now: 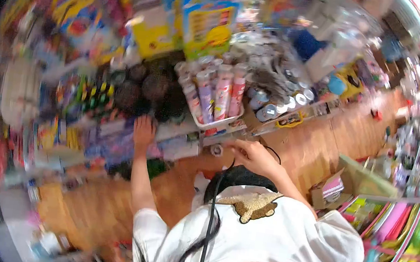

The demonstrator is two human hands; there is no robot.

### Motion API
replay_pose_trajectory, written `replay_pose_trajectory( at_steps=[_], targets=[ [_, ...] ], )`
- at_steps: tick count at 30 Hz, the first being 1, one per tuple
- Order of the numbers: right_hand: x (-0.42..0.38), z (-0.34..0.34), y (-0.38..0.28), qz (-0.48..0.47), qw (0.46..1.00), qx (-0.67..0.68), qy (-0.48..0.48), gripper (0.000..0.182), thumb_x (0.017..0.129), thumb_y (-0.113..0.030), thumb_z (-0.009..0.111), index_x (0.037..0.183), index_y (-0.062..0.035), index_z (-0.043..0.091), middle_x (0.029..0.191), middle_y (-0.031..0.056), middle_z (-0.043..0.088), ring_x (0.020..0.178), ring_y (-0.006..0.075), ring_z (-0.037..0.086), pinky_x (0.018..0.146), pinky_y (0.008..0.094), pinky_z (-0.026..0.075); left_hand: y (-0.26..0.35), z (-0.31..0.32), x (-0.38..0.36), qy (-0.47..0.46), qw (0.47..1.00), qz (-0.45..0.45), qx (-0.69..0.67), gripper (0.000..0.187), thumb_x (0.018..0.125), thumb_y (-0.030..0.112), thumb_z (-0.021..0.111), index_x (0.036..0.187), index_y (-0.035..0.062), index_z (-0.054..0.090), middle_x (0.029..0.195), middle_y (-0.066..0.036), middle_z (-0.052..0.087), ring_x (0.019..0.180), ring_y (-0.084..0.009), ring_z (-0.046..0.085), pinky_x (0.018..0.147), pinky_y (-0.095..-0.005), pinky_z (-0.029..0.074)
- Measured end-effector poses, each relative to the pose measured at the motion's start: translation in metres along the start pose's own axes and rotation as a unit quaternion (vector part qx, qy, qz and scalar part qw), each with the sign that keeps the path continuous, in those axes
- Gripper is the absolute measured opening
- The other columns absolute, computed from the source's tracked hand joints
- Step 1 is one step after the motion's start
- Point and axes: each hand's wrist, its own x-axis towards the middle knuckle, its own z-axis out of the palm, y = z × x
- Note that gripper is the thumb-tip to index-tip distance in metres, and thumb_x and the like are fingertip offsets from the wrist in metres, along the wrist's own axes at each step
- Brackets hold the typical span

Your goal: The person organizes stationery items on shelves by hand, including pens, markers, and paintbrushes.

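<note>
My left hand (143,132) reaches to the front edge of the display, fingers stretched out and holding nothing that I can see. Just beyond it are dark round items (154,87), too blurred to name. My right hand (255,157) hovers in front of my chest, its fingers loosely bent with a gap to the thumb; nothing visible is in it. A black cable (210,221) hangs down my front and passes close to that hand. Ahead of it, a white basket (201,125) holds several pink and purple tubes (223,93).
Silver-lidded cans (267,112) stand right of the basket. Yellow-and-blue packages (208,19) hang behind. An open cardboard box (326,191) sits on the wooden floor (298,148) at right, near a rack of colourful rolled goods (394,219).
</note>
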Motion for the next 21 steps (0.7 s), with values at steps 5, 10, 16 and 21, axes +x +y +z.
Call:
replay_pose_trajectory(
  at_steps=[5, 10, 16, 21],
  targets=[
    [0.011, 0.024, 0.0, 0.099, 0.992, 0.048, -0.06, 0.025, 0.085, -0.012, 0.053, 0.109, -0.0059, 0.057, 0.075, 0.0172, 0.059, 0.059, 0.0208, 0.054, 0.058, 0.0312, 0.044, 0.002, 0.002, -0.002, -0.014, 1.0, -0.016, -0.021, 0.034, 0.08, 0.027, 0.054, 0.107, 0.0071, 0.055, 0.109, -0.009, 0.055, 0.105, -0.0247, 0.048, 0.092, -0.0397, 0.036],
    [0.038, 0.063, -0.007, 0.091, 0.977, 0.022, -0.193, 0.022, 0.086, -0.012, 0.053, 0.106, -0.0035, 0.057, 0.072, 0.016, 0.059, 0.061, 0.022, 0.058, 0.059, 0.031, 0.046, -0.009, 0.012, -0.013, 0.01, 0.997, 0.07, 0.011, 0.035, 0.084, 0.031, 0.05, 0.109, 0.0069, 0.056, 0.115, -0.007, 0.055, 0.103, -0.0242, 0.05, 0.093, -0.039, 0.036],
    [0.088, 0.12, -0.021, -0.07, 0.976, 0.033, -0.203, 0.023, 0.085, -0.007, 0.051, 0.106, -0.0014, 0.057, 0.075, 0.0142, 0.058, 0.065, 0.0214, 0.057, 0.061, 0.0303, 0.045, -0.012, 0.012, -0.013, 0.009, 0.991, 0.125, -0.048, 0.035, 0.083, 0.031, 0.052, 0.107, 0.0058, 0.056, 0.111, -0.008, 0.056, 0.102, -0.0214, 0.05, 0.093, -0.0356, 0.036],
    [0.182, 0.195, -0.064, -0.204, 0.965, 0.029, -0.163, 0.021, 0.084, -0.007, 0.05, 0.103, -0.0022, 0.059, 0.083, 0.0138, 0.06, 0.069, 0.0221, 0.056, 0.064, 0.0315, 0.044, -0.012, 0.014, -0.015, 0.06, 0.988, 0.132, -0.048, 0.033, 0.083, 0.026, 0.051, 0.109, 0.0056, 0.055, 0.107, -0.008, 0.056, 0.103, -0.0238, 0.052, 0.095, -0.0369, 0.037]
  ],
)
